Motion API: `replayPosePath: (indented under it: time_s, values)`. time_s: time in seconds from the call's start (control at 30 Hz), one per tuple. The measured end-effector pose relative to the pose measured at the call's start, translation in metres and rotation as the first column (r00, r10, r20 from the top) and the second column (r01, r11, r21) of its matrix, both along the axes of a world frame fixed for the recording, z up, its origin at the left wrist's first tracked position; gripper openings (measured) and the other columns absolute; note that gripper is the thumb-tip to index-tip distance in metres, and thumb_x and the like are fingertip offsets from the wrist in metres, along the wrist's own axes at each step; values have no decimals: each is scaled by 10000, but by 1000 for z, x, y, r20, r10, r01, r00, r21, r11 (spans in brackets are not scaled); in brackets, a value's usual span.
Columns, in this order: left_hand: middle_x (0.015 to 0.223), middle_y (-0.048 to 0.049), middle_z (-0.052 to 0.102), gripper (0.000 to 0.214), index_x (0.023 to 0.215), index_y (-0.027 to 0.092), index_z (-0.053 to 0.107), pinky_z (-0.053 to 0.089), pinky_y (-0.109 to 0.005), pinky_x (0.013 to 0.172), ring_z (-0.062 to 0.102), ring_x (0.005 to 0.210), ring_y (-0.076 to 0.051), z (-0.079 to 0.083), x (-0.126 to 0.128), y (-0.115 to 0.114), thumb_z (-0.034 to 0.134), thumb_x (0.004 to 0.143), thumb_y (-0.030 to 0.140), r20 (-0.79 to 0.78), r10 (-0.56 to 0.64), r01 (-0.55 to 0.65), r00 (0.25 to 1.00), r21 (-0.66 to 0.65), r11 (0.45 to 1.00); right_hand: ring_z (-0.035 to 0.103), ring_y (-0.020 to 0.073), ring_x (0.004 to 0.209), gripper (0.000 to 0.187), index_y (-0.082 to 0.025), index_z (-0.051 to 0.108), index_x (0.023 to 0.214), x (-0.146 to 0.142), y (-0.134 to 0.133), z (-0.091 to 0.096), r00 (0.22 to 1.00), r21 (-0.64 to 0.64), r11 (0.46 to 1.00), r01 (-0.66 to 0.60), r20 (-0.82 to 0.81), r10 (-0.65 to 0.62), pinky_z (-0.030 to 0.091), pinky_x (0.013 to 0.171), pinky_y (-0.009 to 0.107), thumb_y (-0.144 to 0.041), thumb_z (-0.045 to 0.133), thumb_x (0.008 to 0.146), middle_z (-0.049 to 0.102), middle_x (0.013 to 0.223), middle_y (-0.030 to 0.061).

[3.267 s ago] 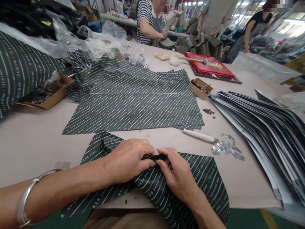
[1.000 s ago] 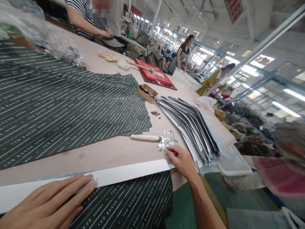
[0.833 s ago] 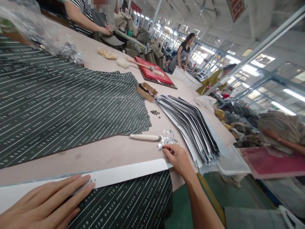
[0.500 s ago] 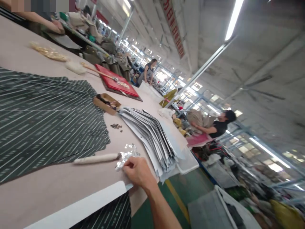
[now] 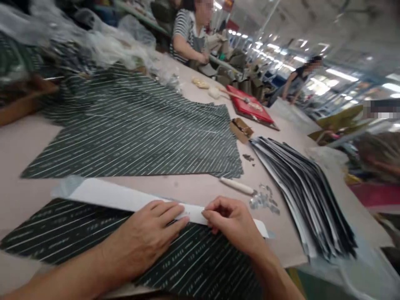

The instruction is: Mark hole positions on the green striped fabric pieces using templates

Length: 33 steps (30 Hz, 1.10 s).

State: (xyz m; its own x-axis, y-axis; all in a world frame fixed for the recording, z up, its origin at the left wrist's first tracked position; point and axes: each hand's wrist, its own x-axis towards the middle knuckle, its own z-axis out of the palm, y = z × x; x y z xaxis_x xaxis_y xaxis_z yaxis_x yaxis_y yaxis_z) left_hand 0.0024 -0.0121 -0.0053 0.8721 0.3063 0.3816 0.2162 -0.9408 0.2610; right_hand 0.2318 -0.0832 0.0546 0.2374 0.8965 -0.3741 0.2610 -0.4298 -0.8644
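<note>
While a cardboard box (image 5: 26, 102) sits beyond and left of the white strip (image 5: 115, 193), a spread of striped fabric (image 5: 140, 141) covers the tabletop (image 5: 200, 189) behind it. A dark striped panel (image 5: 78, 227) runs from the strip's near edge toward the person. The left hand (image 5: 153, 235) lies flat, unclenched, fingertips on the strip. The right hand (image 5: 233, 223) holds thumb and fingertips together over it; blur hides whether they pinch anything. Behind the strip's right end are a pale-handled tool (image 5: 237, 186) and silvery discs (image 5: 261, 202); right of it, stacked dark sheets (image 5: 300, 183).
</note>
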Motion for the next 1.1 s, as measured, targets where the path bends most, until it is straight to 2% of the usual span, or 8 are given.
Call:
replayPosePath:
  time_s: [0.17,0.47,0.67,0.83,0.93,1.0,1.03,1.1]
  values:
    - [1199,-62,641,302,1296,184,571,458,-409,958,575,1123,-240,7,1,3,470,1013,217,-95,-26,21,995,-60,998,565,90,511,160,-168,695,748,-22,13,-20,995,-99,990,-95,-26,93,483,496,192,-325,674,770,645,600,-24]
    - [1210,-85,648,306,1285,159,580,457,-404,959,571,1140,-252,9,-1,4,487,1005,242,-74,-52,49,996,-45,998,546,91,485,133,-174,680,725,-24,21,-20,993,-187,977,-99,52,110,472,464,193,-303,658,748,613,565,-32]
    - [1176,-98,660,281,1258,175,596,474,-385,963,588,1110,-235,10,0,4,518,994,234,-53,-35,33,998,-40,999,525,103,480,86,-200,654,783,-21,26,-21,984,-187,970,-156,52,168,439,439,199,-278,647,749,573,560,-57]
    - [1208,-93,664,281,1258,171,597,472,-394,956,587,1136,-244,9,-1,3,493,1006,238,-58,-32,31,998,-28,999,581,124,556,142,-207,731,761,-20,25,-16,906,-130,944,-304,265,329,424,501,218,-240,606,819,659,618,-19]
    - [1271,-73,658,304,1282,167,593,462,-401,967,576,1171,-246,7,0,3,460,1018,239,-71,-37,36,997,-13,999,645,143,649,153,-227,769,822,-16,25,-11,876,-90,925,-369,299,378,470,598,239,-220,620,856,724,699,-14]
    - [1335,-42,643,320,1302,180,593,445,-393,990,562,1204,-229,3,0,2,441,1027,240,-43,-16,15,999,-2,1000,672,158,723,148,-238,781,908,-5,25,-10,882,-8,939,-344,339,327,512,682,265,-248,635,884,756,807,2]
    - [1360,-20,636,330,1317,197,590,435,-385,1001,559,1216,-215,-1,0,1,433,1029,236,-18,1,-1,1000,1,1000,677,172,772,165,-237,778,964,4,26,-11,873,50,950,-310,410,263,528,729,289,-264,627,901,760,870,20]
    - [1369,29,641,358,1342,253,585,423,-367,1013,567,1214,-186,-11,0,-3,423,1026,213,33,34,-35,999,10,999,671,226,930,220,-218,756,1073,25,25,-15,789,183,957,-225,610,69,541,858,370,-267,607,917,741,1022,80]
